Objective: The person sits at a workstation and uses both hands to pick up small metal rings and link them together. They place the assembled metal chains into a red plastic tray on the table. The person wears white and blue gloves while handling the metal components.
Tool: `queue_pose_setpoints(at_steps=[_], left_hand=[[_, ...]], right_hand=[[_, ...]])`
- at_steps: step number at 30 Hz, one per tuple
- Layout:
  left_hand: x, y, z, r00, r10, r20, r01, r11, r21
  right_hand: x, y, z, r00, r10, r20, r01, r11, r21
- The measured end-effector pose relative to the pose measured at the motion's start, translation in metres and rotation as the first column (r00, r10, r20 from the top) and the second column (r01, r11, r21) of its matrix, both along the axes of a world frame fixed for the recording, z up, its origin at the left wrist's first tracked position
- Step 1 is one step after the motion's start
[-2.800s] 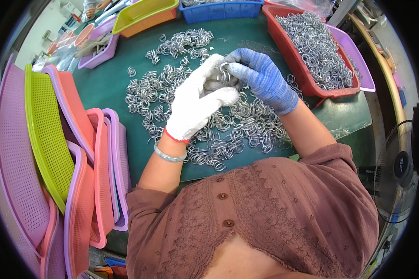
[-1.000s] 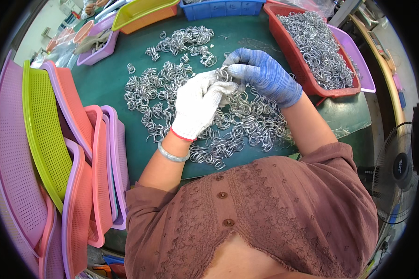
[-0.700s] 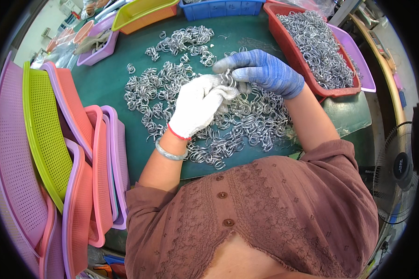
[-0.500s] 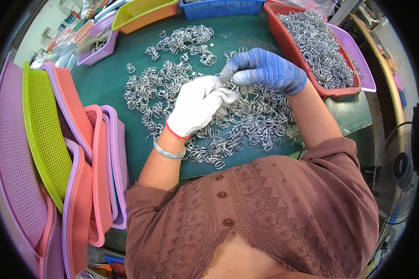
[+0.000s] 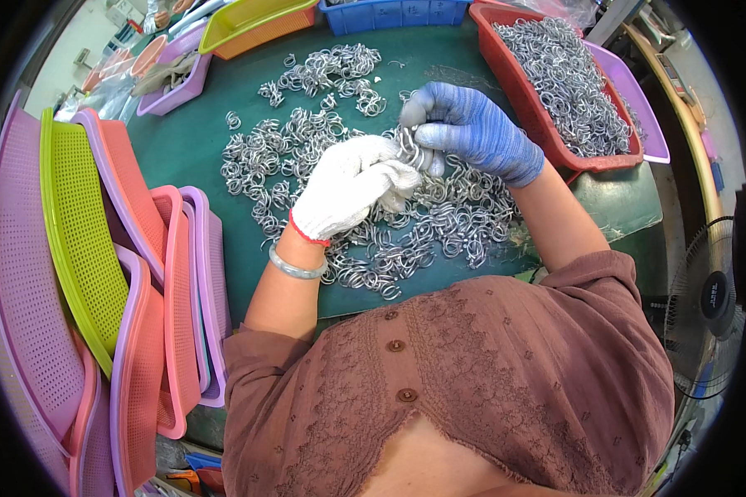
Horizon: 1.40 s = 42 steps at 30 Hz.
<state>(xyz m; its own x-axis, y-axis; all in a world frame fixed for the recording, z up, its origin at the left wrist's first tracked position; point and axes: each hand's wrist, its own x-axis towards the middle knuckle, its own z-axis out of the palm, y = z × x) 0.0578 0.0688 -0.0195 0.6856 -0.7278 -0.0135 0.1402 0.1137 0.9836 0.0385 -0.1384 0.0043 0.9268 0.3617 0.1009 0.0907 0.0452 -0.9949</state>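
My left hand (image 5: 350, 187), in a white knit glove with a red cuff edge, is closed, its fingertips pressed around a small cluster of silvery metal rings (image 5: 409, 147). From the other side, my right hand (image 5: 477, 132) in a blue glove with greyish fingertips pinches the same cluster. The gloves partly hide how many rings are between them. Beneath and around both hands spreads a loose heap of similar open metal rings (image 5: 452, 225) on the green tabletop (image 5: 182, 149). A smaller pile of rings (image 5: 331, 68) lies farther off.
A red bin (image 5: 593, 164) full of rings stands at the far right, with a purple tray (image 5: 656, 141) behind it. Yellow (image 5: 253, 26) and blue bins (image 5: 394, 15) line the back edge. Stacked perforated baskets (image 5: 79, 240) fill the left side; a fan (image 5: 709, 298) stands right.
My hands have drawn slightly apart, and a cluster of rings now shows between the fingertips. My left hand has shifted a little left and the blue-gloved fingers have lifted slightly.
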Motion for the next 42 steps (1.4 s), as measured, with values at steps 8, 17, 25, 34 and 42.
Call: queue_pose_setpoints(at_steps=[8,17,25,34,42], left_hand=[[-0.004,-0.009,-0.001,0.998,0.047,-0.029,-0.047,0.999,0.0],[-0.013,-0.019,0.001,0.982,0.187,-0.01,-0.187,0.979,-0.077],[-0.007,-0.018,-0.004,0.972,0.186,0.141,-0.184,0.983,-0.025],[-0.005,-0.023,-0.013,0.978,0.203,0.057,-0.193,0.971,-0.138],[-0.005,-0.019,-0.024,0.951,0.239,0.198,-0.226,0.971,-0.082]], right_hand=[[0.001,0.002,-0.012,0.933,-0.104,0.344,0.187,0.958,-0.216],[-0.004,0.013,-0.016,0.83,-0.081,0.552,0.272,0.923,-0.273],[-0.003,0.009,-0.022,0.866,-0.134,0.482,0.272,0.935,-0.228],[-0.001,0.006,-0.023,0.869,-0.222,0.443,0.352,0.905,-0.238],[-0.003,0.012,-0.019,0.939,-0.27,0.212,0.305,0.94,-0.154]])
